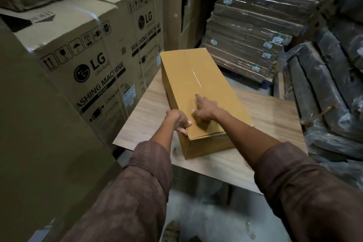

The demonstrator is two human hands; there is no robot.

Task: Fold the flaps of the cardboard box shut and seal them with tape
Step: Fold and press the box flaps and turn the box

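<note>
— So, biggest first: what do we have around us?

— On our left we see stacked LG washing machine cartons [94, 61], banded with pale straps. On the right, piles of flat cardboard bundles wrapped in clear film [253, 31], and darker wrapped stacks [330, 88] beside them.

— And in the middle?

— We're standing at a wood-grain tabletop [275, 116]. The long cardboard box [198, 84] lies on it, running away from us at a slant, its near end close to the table's front edge. Its top flaps are folded down and meet along a centre seam.

— Is it sealed?

— We can see a glossy strip of clear tape [194, 73] along the seam in the far and middle part. Whether it reaches the near end we cannot tell, since our hand covers that stretch and the picture is soft there.

— What are our hands doing?

— Our left hand [179, 121] grips the near left top corner of the box, fingers curled over the edge and thumb lying on top. Our right hand [204, 109] rests on the lid with the index finger stretched straight along the seam, pressing down; the other fingers look loosely bent, holding nothing. Both brown sleeves [141, 182] are pushed up the forearms.
</note>
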